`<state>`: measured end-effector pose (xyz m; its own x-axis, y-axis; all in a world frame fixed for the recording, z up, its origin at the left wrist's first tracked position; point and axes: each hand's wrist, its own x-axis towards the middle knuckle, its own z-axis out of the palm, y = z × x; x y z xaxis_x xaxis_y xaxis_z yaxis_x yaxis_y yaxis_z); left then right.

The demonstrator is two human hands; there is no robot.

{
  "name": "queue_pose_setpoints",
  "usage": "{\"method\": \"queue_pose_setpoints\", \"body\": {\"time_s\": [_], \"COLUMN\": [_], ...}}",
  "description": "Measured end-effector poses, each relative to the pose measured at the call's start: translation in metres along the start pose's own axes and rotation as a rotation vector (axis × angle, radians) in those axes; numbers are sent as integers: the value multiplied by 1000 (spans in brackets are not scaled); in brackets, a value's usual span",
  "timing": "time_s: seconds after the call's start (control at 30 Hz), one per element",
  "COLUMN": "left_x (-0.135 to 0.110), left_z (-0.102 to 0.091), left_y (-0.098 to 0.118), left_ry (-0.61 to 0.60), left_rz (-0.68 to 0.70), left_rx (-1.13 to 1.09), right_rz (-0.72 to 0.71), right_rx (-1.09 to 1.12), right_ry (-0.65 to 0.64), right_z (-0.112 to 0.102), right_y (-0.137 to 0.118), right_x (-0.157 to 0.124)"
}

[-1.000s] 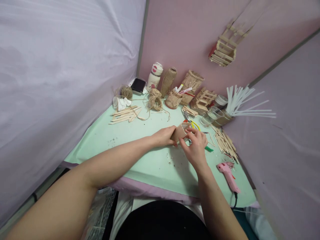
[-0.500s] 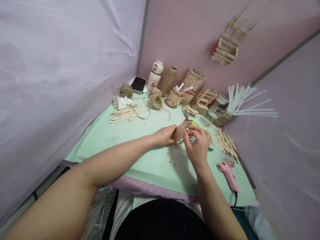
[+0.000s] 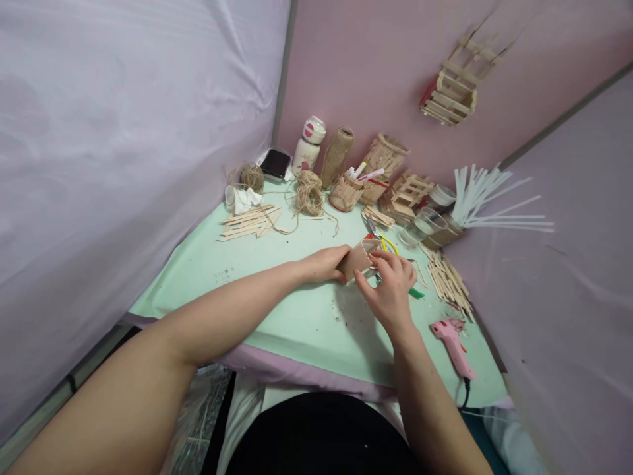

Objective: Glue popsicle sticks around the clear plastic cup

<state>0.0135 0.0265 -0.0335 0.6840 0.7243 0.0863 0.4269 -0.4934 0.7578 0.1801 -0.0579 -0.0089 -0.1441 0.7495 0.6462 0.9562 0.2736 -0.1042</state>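
Observation:
A beige cardboard-like cup (image 3: 354,261) with a jagged, uneven rim is held tilted above the table, its mouth facing right. My left hand (image 3: 326,264) wraps around its closed end. At the rim, my right hand (image 3: 393,284) has its thumb on the near side and its fingers bent at the mouth, gripping the edge. The cup's inside is mostly hidden by those fingers. Just behind lie yellow-handled pliers (image 3: 388,243), and a green handle end (image 3: 416,293) shows beside my right hand.
A pink glue gun (image 3: 452,346) lies at the right, below wooden sticks (image 3: 449,284). Along the back stand a twine bundle (image 3: 309,193), a white bottle (image 3: 307,146), a pen holder (image 3: 345,193), a clear cup (image 3: 422,227) and white glue sticks (image 3: 475,198). More sticks (image 3: 247,223) lie left.
The thumb of my right hand has moved left and down onto the cup's side, and its fingers have spread farther from the thumb. My left hand keeps its hold.

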Motion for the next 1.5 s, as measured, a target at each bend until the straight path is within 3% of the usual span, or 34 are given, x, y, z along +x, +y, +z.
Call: {"method": "queue_pose_setpoints", "body": {"time_s": [0.27, 0.5, 0.6, 0.67, 0.73, 0.83, 0.9, 1.07, 1.5], "left_x": [0, 3, 4, 3, 3, 2, 2, 2, 2], "left_z": [1, 3, 4, 3, 1, 0, -1, 0, 1], "left_y": [1, -4, -7, -7, -6, -4, -4, 0, 4], "left_ry": [16, 20, 13, -2, -18, -25, -30, -34, -8], "left_rz": [45, 81, 90, 84, 82, 102, 125, 139, 131], "left_rx": [15, -41, -76, -82, -75, -71, -84, -138, 2], "right_rz": [-58, 43, 131, 240, 336, 378, 389, 402, 404], "right_rx": [58, 209, 312, 426, 532, 574, 559, 532, 471], "right_ry": [-75, 213, 258, 211, 85, -126, -190, -210, -140], "right_z": [7, -12, -12, -6, 2, 14, 19, 20, 24], "right_y": [6, -6, 0, 10, 19, 28, 28, 21, 15], "right_x": [-3, -2, -8, -16, -26, -39, -44, -40, -36]}}
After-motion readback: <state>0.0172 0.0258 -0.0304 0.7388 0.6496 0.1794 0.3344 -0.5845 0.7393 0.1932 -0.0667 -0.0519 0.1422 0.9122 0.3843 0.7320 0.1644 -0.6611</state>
